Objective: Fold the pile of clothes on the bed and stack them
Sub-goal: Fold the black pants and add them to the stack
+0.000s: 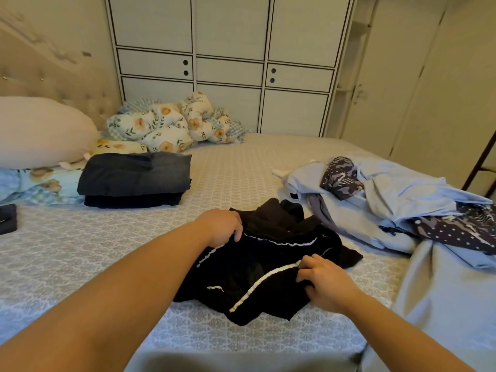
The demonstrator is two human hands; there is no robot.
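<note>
Fingers (237, 232) of my left hand (221, 226) curl down over the far left edge of the black shorts (257, 275), pinching the cloth just beside a thin white trim line; my right hand (326, 284) has its fingers bent tight round the near right edge, gripping the fabric where the broad white side stripe ends. Going from the left: at the far left edge of the bed (80, 264) lies a small dark item (7, 218), cut off by the frame. Beyond it a large pale pillow (40, 132) rests against the headboard, with floral cushions (171, 124) heaped to its right. Nearer, a folded stack of dark clothes (134, 181) sits on the patterned sheet, well apart from my hands. The black shorts lie crumpled in the middle of the bed, between my two hands. To the right, the unfolded pile (389, 200) spreads over the bed: light blue garments tangled with dark navy patterned pieces, its near left edge just beside the shorts. A white wardrobe (230, 63) stands behind the bed
</note>
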